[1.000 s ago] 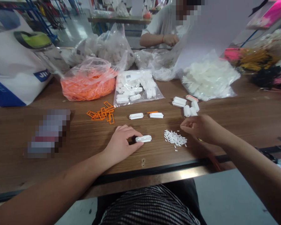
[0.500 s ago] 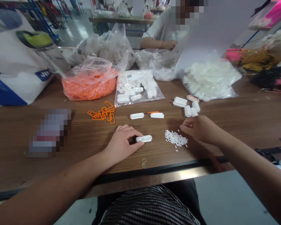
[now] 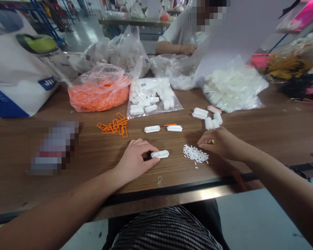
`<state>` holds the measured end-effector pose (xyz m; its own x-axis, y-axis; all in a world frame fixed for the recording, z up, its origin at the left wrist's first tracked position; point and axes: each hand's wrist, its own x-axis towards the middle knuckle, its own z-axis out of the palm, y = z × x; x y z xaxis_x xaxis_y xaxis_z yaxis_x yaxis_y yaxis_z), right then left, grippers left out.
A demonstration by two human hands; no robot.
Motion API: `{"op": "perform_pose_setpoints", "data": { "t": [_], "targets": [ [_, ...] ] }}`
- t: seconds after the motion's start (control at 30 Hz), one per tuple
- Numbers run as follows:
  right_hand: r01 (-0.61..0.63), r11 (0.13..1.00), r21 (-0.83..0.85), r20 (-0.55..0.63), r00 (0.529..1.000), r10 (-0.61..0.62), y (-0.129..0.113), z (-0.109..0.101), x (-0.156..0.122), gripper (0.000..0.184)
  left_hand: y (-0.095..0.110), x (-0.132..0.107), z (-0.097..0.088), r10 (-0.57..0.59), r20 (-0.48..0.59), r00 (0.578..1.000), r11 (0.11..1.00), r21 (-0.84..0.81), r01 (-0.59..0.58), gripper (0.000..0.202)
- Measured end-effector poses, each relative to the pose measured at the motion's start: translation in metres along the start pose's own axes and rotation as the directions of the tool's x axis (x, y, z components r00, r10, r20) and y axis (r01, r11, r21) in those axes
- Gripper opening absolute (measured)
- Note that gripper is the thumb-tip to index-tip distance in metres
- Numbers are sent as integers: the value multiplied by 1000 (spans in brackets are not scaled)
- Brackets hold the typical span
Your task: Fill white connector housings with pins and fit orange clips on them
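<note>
My left hand (image 3: 137,159) grips one end of a white connector housing (image 3: 160,154) between thumb and fingers, its row of small holes facing up. Just right of it lies a pile of tiny white plugs (image 3: 195,153). At that pile's upper right edge is my right hand (image 3: 216,143), thumb and fingertips pinched together; whatever is between the tips is too small to make out. A bit of yellow-green (image 3: 212,141) shows among its fingers. Two more white housings, a left one (image 3: 152,129) and a right one (image 3: 174,128), lie beyond, with an orange strip (image 3: 170,124) behind the right one.
Loose orange frames (image 3: 116,125) lie at left, before a bag of orange parts (image 3: 99,93). Behind stand a bag of white housings (image 3: 152,99) and a bag of whitish parts (image 3: 233,86). Several white housings (image 3: 200,113) sit beyond my right hand. A co-worker's hand (image 3: 189,49) shows opposite.
My right hand has shifted slightly left along the plug pile's upper edge, and the yellow-green bit now shows among its fingers. My left hand keeps the housing in the same place.
</note>
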<state>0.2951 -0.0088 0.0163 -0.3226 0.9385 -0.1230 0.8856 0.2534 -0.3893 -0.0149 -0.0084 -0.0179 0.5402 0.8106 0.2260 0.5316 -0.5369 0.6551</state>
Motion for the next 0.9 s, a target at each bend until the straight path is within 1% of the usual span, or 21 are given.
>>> {"op": "perform_pose_setpoints", "data": {
  "t": [0.13,0.23,0.27,0.3,0.33,0.4,0.43,0.5,0.57,0.67,0.9],
  "targets": [
    [-107,991,85,7,994,106,-2,-1,-1,12,2,0,-1,-13,6,1000,1000,-11,13,9],
    [-105,974,201,-14,994,110,-18,-1,0,12,3,0,-1,-34,0,999,999,-21,34,10],
    [-79,966,247,-17,996,86,-27,0,1,13,4,0,-1,-36,-4,999,999,-23,36,11],
    [-38,956,292,-12,999,43,-37,1,3,13,4,0,0,-36,-9,999,999,-24,35,11],
    [17,949,316,-32,999,-7,-47,3,5,13,4,0,0,-33,-14,999,999,-26,33,11],
    [155,944,290,-61,988,-143,-68,8,10,14,4,0,0,-25,-12,1000,999,-26,24,12],
    [202,938,281,-77,979,-188,-76,11,12,13,4,0,0,-20,-8,1000,999,-26,20,12],
    [245,930,273,-86,969,-231,-88,18,17,11,4,0,0,-9,-9,1000,1000,-29,9,11],
    [244,933,264,-86,970,-229,-92,24,21,11,4,0,0,-7,-7,1000,1000,-30,6,11],
    [264,936,232,-88,964,-250,-90,31,24,9,5,-1,0,-14,2,1000,1000,-25,14,10],
    [320,932,171,-88,947,-309,-91,32,25,9,5,0,0,-22,9,1000,1000,-18,22,9]
  ]
}}
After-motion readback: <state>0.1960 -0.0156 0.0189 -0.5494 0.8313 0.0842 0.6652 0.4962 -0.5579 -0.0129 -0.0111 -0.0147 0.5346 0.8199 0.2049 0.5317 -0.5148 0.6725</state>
